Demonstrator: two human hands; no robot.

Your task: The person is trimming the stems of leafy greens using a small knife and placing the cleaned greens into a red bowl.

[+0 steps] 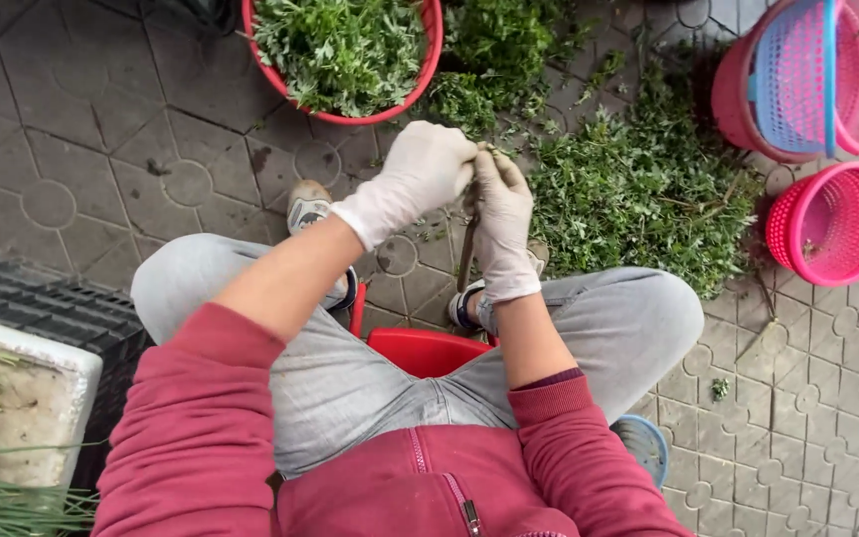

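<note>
Left hand (420, 174) and right hand (502, 224), both in white gloves, closed on thin brown woody stem (467, 234), held upright between knees above paved floor. Loose green herb pile (638, 189) far right; round red plastic basin (342, 55) of greens far. Best: firm pinch, strip steadily along stem.

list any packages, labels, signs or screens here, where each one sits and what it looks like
No labels, signs or screens show. Only containers:
white foam box, left edge: rectangular, holds green stalks.
red tub, top centre: round, full of greens.
pink mesh baskets, right: round, nearly empty.
Left hand and right hand, in whitish gloves, hold a bare stem.
</note>
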